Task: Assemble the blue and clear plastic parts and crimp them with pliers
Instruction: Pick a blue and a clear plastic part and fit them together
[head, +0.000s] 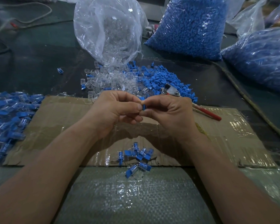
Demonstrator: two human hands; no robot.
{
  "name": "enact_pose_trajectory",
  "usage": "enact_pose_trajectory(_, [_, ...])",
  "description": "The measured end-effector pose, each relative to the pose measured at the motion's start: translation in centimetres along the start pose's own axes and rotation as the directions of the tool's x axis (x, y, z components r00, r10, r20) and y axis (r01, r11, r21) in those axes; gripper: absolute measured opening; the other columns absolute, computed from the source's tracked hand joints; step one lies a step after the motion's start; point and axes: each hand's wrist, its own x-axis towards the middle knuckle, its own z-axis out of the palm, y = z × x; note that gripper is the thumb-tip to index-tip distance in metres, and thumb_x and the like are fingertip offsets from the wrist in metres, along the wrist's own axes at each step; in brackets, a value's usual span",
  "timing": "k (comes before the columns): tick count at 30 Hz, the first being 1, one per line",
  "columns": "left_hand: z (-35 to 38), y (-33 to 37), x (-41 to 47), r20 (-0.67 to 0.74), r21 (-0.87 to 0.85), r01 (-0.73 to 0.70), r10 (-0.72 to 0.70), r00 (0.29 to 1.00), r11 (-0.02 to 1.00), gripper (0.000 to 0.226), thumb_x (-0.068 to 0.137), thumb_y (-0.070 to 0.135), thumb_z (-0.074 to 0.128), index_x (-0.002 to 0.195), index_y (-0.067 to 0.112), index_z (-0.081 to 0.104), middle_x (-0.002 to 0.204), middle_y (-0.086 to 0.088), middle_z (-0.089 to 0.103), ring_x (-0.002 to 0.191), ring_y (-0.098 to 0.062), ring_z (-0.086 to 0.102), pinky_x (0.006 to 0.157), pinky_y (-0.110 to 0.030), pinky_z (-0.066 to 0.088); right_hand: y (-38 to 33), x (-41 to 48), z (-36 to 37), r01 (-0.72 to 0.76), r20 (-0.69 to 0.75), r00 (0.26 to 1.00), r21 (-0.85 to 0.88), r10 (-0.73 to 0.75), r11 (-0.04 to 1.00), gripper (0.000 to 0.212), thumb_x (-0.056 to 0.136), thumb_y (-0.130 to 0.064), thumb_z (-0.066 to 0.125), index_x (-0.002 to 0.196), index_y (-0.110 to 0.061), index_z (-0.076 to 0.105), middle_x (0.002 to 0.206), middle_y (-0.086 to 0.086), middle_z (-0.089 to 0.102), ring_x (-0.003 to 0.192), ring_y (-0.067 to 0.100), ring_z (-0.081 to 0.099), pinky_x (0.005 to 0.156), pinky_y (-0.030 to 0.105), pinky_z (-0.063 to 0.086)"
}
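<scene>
Blue part [143, 107] is sitting between my 2 hands, over the middle of the cardboard [63, 120]. I'm pinching it with thumb and forefinger of the left hand [115, 110] on 1 side and the right hand [170, 113] on the other, fingers curled in tight. Can't tell if a clear piece is hiding in there. It's pointing roughly away from me. Pliers [170, 91] are lying at the cardboard's far edge, just behind my right hand, so I'm guessing that hand is grabbing them next.
</scene>
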Motion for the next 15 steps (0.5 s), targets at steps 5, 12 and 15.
enact_pose_trajectory(5, [-0.01,-0.06,-0.03,-0.007,-0.006,0.000,0.000,1.000,1.000,0.012,0.056,0.007,0.066,0.067,0.006,0.064,0.057,-0.008,0.065,0.047,-0.014,0.062,0.044,-0.017,0.049,0.01,-0.02,-0.01,-0.042,0.017,0.999,0.044,0.041,0.998,0.028,0.070,-0.007,0.074,0.097,-0.011,0.067,0.082,-0.004,0.066,0.078,0.008,0.066,0.072,0.017,0.054])
enact_pose_trajectory(12, [-0.19,-0.14,0.04,-0.003,-0.004,0.005,-0.006,1.000,1.000,0.011,0.057,0.007,0.067,0.068,0.005,0.066,0.060,-0.009,0.066,0.050,-0.015,0.064,0.046,-0.018,0.050,-0.05,0.01,-0.08,-0.088,0.036,0.996,0.101,0.085,0.991,0.032,0.070,-0.005,0.073,0.100,-0.012,0.065,0.082,-0.012,0.064,0.078,0.000,0.064,0.073,0.013,0.051])
enact_pose_trajectory(15, [-0.39,0.07,0.11,0.043,-0.053,0.023,-0.021,0.999,0.998,0.007,0.058,0.008,0.065,0.061,0.010,0.071,0.061,-0.010,0.067,0.052,-0.017,0.065,0.046,-0.019,0.051,-0.07,0.00,-0.12,-0.102,0.016,0.995,0.113,0.100,0.988,0.031,0.070,-0.005,0.072,0.100,-0.012,0.065,0.081,-0.010,0.065,0.076,0.003,0.065,0.071,0.015,0.052])
